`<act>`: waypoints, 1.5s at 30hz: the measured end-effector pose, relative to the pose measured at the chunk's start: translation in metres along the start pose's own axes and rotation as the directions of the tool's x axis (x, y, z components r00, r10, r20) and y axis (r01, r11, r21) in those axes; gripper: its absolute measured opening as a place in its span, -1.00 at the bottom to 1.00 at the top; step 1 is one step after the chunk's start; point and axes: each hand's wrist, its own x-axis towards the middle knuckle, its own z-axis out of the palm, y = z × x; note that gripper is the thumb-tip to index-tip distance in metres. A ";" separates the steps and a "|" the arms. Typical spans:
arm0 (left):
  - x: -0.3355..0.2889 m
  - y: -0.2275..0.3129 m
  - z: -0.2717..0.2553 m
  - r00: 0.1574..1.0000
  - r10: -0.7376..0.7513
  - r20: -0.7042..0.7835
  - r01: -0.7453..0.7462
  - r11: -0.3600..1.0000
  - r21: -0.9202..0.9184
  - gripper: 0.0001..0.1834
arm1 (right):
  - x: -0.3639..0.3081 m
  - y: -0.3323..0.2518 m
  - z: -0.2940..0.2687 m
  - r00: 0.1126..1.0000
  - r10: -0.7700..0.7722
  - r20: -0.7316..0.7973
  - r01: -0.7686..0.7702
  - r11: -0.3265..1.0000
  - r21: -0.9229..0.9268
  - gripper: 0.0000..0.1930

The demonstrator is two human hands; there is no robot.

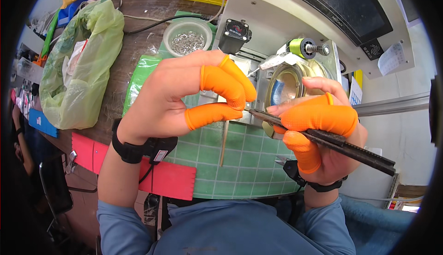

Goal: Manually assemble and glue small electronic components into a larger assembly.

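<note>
My left hand (184,93), in orange finger cots, is closed in a pinch. Whatever lies between its fingertips is too small to make out. Facing it, my right hand (323,126), also in orange finger cots, grips a long, dark, narrow tool that looks like tweezers (350,151). The tool's thin tip meets the left fingertips, and its wider end sticks out past my right palm. Just behind the hands is a small machine with a black motor (235,34), a green thread spool (301,47) and a round metal-rimmed dish (282,86), partly covered by my right hand.
A white bowl (168,38) of small metal pieces stands behind my left hand. Left are a green packet (140,77) and a pale green plastic bag (87,70). A thin stick (224,144) lies on the green mat (247,169). Red strips (177,181) line the front edge. A screen (344,6) overhangs.
</note>
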 end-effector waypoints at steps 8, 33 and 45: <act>0.000 -0.001 0.000 1.000 0.005 0.005 -0.005 1.000 -0.006 -0.85 | 0.000 0.002 0.002 1.000 -0.022 0.004 0.022 1.000 0.004 -0.54; 0.002 0.008 0.011 0.981 -0.178 -0.078 0.178 0.984 -0.005 -0.79 | -0.134 0.027 -0.060 0.855 0.512 0.083 -0.432 0.791 -0.433 -0.72; 0.038 0.065 0.036 0.990 0.117 0.080 -0.142 0.813 0.564 -0.74 | -0.160 0.099 -0.084 0.685 0.236 -0.690 -0.497 0.843 -0.204 -0.84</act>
